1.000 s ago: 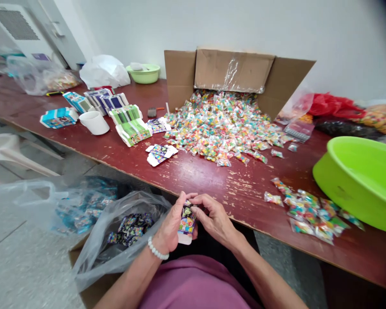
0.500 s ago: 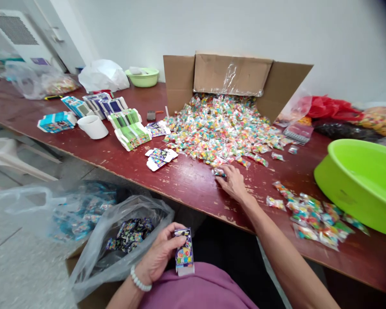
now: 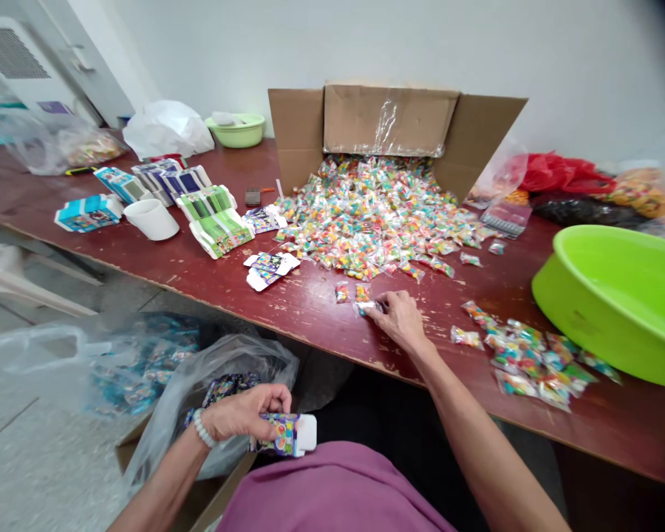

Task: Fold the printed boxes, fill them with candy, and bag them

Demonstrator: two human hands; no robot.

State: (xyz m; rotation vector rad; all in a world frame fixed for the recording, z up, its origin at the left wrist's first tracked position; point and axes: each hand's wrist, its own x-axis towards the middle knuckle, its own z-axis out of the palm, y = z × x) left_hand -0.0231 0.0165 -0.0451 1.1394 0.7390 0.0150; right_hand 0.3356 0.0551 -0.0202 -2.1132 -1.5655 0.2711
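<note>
Candy packet (image 3: 361,309) touched the right hand (image 3: 401,319), left of its fingers; I couldn't tell if they pinched. The left hand (image 3: 247,412) gripped a small box (image 3: 286,436).

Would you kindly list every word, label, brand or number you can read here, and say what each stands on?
No text is legible.
Small printed box in the left hand: print too small and blurred.
Green printed cardboard: too small.
Blue printed cardboard: too small.
Heaped candy packets: no lettering can be made out.
</note>
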